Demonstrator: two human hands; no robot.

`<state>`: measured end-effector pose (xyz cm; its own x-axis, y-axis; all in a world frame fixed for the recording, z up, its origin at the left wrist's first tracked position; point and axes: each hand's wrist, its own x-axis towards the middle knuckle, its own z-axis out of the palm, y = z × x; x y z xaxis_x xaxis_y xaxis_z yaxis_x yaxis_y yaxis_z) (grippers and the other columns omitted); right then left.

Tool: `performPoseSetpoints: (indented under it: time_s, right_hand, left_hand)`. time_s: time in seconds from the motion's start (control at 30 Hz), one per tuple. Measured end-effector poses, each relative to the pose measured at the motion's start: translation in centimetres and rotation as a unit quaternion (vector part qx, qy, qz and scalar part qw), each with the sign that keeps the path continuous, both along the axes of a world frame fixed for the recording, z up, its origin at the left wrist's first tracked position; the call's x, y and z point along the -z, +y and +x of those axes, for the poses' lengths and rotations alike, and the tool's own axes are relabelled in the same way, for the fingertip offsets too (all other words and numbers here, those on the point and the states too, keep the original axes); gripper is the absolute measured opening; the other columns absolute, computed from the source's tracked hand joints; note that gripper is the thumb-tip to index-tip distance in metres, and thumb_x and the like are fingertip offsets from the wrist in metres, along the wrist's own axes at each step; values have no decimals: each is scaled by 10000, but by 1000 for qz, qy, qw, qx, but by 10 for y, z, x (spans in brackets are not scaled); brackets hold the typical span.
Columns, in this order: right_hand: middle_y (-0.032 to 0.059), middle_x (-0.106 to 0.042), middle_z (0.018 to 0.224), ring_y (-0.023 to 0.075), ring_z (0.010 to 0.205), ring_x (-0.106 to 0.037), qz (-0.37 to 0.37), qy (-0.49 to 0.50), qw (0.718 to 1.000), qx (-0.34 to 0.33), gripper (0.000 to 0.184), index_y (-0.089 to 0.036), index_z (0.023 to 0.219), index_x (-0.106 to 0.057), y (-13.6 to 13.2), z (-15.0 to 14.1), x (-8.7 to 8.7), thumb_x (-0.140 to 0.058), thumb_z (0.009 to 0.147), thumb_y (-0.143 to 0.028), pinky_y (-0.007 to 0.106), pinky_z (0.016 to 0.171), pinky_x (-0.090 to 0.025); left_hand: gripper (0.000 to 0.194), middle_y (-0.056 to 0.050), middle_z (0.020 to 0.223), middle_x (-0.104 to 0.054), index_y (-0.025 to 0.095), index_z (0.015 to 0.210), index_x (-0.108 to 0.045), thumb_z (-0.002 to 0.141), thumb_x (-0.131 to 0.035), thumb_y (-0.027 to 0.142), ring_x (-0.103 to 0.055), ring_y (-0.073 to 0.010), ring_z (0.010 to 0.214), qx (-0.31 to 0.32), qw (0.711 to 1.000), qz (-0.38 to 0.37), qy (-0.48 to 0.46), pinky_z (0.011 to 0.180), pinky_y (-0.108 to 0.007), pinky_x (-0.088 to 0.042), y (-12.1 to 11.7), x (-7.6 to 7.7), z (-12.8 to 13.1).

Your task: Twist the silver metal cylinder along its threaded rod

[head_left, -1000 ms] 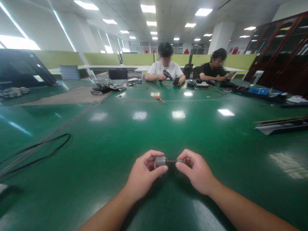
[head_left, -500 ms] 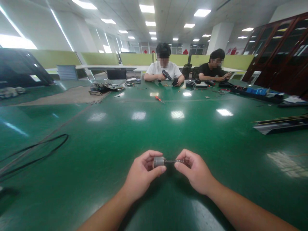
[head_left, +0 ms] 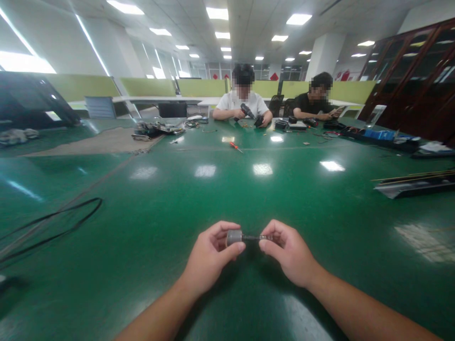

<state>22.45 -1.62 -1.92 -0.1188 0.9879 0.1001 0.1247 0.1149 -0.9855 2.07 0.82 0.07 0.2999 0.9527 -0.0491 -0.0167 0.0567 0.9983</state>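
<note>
My left hand pinches a small grey metal cylinder between thumb and fingers, just above the green table. A thin dark shaft sticks out of the cylinder to the right. My right hand pinches the far end of that shaft. Both hands are closed and held close together near the table's front edge, in the middle of the view.
A black cable loops on the left. Dark flat strips lie at the right. A red-handled screwdriver lies mid-table. Two people sit at the far side with tools and parts scattered there.
</note>
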Motion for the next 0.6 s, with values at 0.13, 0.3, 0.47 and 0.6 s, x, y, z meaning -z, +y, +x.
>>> performPoseSetpoints:
  time_s: [0.13,0.3,0.47,0.6]
  right_hand:
    - [-27,-572,671,137,616,-517,-2,3,1000,1,100,-186,824,-594,0,0,1,-648,845,-268,261,604,-397]
    - [-29,-574,670,137,618,-526,-2,2,1000,4,110,-187,826,-597,1,1,3,-660,839,-276,259,605,-401]
    - [-15,-596,691,143,636,-538,1,3,1000,2,114,-184,837,-602,1,2,2,-657,848,-283,266,614,-410]
    - [-15,-595,684,144,634,-536,-2,5,1000,3,117,-185,829,-601,0,2,0,-659,847,-285,268,613,-410]
  left_hand:
    - [384,-21,779,-671,129,1015,-639,706,-828,256,-578,-128,635,-4,1000,-2,-1,548,-227,-496,-1,-1,1]
    - [384,-22,764,-668,135,1003,-654,693,-835,273,-580,-136,621,-13,1000,-1,0,535,-233,-492,-1,-3,1]
    - [374,-19,753,-662,138,985,-660,687,-836,280,-568,-126,593,-19,1000,-3,-1,520,-227,-484,0,-3,0]
    - [383,-23,758,-666,141,994,-662,687,-840,284,-579,-134,606,-22,1000,0,-3,525,-231,-492,0,-2,1]
